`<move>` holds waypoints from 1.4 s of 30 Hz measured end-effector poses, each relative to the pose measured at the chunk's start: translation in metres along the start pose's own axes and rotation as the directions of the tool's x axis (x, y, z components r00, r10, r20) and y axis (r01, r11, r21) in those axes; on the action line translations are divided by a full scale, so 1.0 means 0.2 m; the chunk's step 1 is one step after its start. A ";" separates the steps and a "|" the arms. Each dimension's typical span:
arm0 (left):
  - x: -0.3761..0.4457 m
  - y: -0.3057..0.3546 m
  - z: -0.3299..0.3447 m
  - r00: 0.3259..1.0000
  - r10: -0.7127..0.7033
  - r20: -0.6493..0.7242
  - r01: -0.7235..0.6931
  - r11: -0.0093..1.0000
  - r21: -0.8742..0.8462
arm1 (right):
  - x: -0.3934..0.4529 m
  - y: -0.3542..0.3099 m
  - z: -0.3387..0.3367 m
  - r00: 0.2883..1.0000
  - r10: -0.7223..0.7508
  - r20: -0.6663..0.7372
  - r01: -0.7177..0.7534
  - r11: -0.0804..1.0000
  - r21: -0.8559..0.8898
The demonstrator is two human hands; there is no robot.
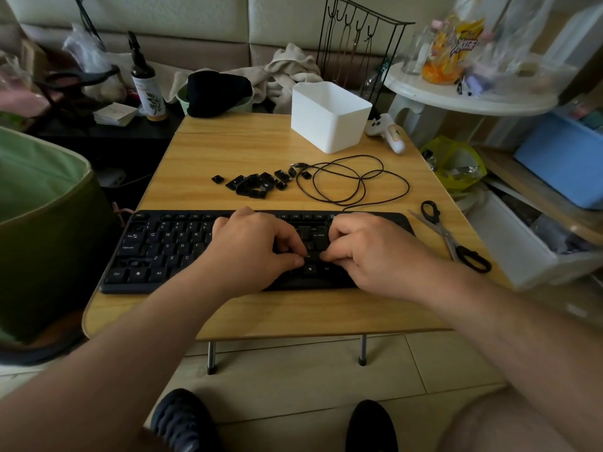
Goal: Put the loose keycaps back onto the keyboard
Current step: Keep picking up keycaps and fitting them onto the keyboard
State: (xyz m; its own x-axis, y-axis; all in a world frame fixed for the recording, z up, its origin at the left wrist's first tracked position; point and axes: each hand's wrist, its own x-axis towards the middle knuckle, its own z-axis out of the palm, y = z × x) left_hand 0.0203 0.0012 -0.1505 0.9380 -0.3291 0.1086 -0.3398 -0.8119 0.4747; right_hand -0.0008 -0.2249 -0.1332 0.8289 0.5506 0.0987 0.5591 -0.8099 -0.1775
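A black keyboard (163, 249) lies across the near part of a low wooden table (293, 308). My left hand (251, 246) and my right hand (368, 252) rest on its right half, fingers curled. Their fingertips meet on a wide black keycap (312, 256) in the row above the bottom one, one hand at each end of it. A pile of several loose black keycaps (257, 184) sits on the table behind the keyboard. An open slot (133, 264) shows in the keyboard's lower left. The keys under my hands are hidden.
The keyboard's black cable (359, 184) lies coiled behind it on the right. Black-handled scissors (456, 243) lie at the table's right edge. A white box (329, 119) and a white controller (388, 132) stand at the back. A green bin (42, 223) is at the left.
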 end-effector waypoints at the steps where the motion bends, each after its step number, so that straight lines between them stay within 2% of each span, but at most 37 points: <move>1: 0.00 0.01 0.00 1.000 0.008 -0.008 -0.008 1.000 0.028 | 0.00 -0.01 -0.01 1.000 0.009 0.019 -0.009 1.000 -0.006; 8: 0.00 0.04 -0.03 0.991 0.135 -0.022 -0.124 0.957 0.262 | 0.01 -0.02 -0.06 0.989 0.086 0.121 -0.089 0.996 0.014; 16: 0.00 0.03 -0.06 0.986 0.156 0.052 -0.164 0.931 0.326 | 0.03 -0.03 -0.08 0.973 0.117 0.199 -0.110 0.993 -0.044; 22: -0.01 0.01 -0.06 0.986 0.163 0.030 -0.165 0.948 0.271 | 0.03 -0.03 -0.09 0.973 0.120 0.195 -0.118 0.993 -0.023; 26: -0.03 -0.04 -0.06 0.988 0.151 -0.021 -0.147 0.980 0.134 | 0.01 -0.02 -0.06 0.992 0.104 0.072 -0.110 0.990 0.084; 30: -0.02 -0.07 -0.08 0.990 0.128 -0.057 -0.121 0.986 0.119 | 0.02 -0.02 -0.02 0.992 0.120 -0.028 -0.114 0.979 0.167; 36: -0.02 -0.08 -0.07 0.994 0.107 -0.015 -0.104 0.987 0.121 | 0.08 -0.07 0.02 0.995 0.101 0.008 -0.101 0.979 0.176; 42: -0.01 -0.08 -0.06 0.994 0.106 -0.009 -0.104 0.989 0.103 | 0.12 -0.09 0.03 0.983 0.180 0.024 -0.181 0.963 0.198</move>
State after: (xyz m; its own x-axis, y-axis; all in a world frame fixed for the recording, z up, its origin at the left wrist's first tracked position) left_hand 0.0248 0.0209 -0.1477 0.8974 -0.4088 0.1661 -0.4410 -0.8185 0.3681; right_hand 0.0087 -0.1969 -0.1331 0.9151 0.4010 0.0412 0.3852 -0.8396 -0.3830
